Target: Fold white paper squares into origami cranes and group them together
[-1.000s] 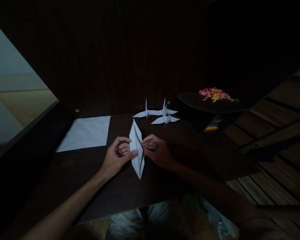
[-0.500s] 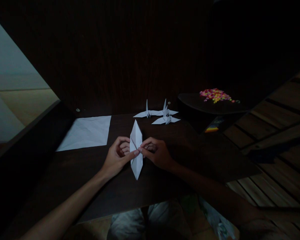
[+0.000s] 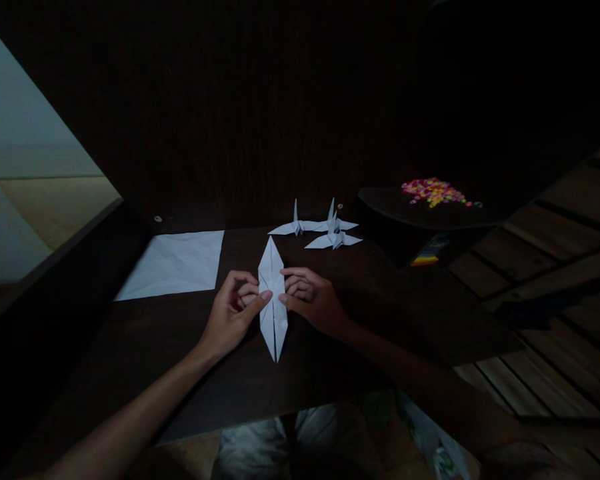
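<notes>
Between my two hands is a folded white paper (image 3: 273,320), a long diamond shape pointed at its far and near ends, with a split running up from the near tip. My left hand (image 3: 237,303) pinches its left edge, thumb on top and fingers behind. On the right edge, my right hand (image 3: 313,299) grips it the same way, its index finger at the upper side. Beyond the paper stand three folded paper cranes (image 3: 334,240), close together with wings spread. A flat, creased white sheet (image 3: 175,265) lies left of my left hand.
The dark wooden desk (image 3: 220,393) has a raised side board (image 3: 55,267) at left and a tall back panel (image 3: 240,120). At right, a dark rounded shelf (image 3: 385,200) bears a heap of small colourful pieces (image 3: 435,191). Wooden slats (image 3: 545,347) show beyond it.
My thumbs have moved apart from the paper's middle toward its two edges. The paper now lies flatter and faces up more, with the split at its near end showing more clearly.
</notes>
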A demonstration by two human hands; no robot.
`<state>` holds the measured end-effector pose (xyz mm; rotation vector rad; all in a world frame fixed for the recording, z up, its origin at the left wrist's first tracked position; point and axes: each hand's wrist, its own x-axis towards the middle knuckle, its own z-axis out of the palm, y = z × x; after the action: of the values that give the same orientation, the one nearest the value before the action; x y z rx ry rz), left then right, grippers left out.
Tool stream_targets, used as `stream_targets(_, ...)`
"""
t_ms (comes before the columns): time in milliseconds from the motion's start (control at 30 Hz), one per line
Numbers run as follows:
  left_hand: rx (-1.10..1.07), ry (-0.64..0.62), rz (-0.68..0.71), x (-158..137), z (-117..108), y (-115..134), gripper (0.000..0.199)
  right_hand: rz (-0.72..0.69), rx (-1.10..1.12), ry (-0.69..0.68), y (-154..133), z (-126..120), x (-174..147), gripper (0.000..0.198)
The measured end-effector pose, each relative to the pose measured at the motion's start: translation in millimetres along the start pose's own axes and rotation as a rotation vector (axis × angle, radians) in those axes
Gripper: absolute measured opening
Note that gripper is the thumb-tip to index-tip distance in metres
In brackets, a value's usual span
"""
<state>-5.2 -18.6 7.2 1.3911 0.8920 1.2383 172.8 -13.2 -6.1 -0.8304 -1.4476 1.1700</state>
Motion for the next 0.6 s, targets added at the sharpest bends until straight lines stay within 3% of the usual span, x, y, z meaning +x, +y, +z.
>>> stream_targets(100, 0.051, -0.025, -0.02, 0.6, -0.5, 2.1, 0.027, 0.008, 0.038, -0.041, 2.1, -2.1, 0.4, 0.047)
stream_targets(233, -0.001, -0.07, -0.055, 1.3, -0.1, 1.1, 0.037, 0.034, 0.015, -0.056, 3.9, -3.7, 0.4, 0.057)
stream_targets(600, -0.051, -0.123, -0.086, 1.2, -0.4, -2.1, 0.049, -0.024, -0.061, -0.038, 3.1, -7.0, 1.6, 0.058)
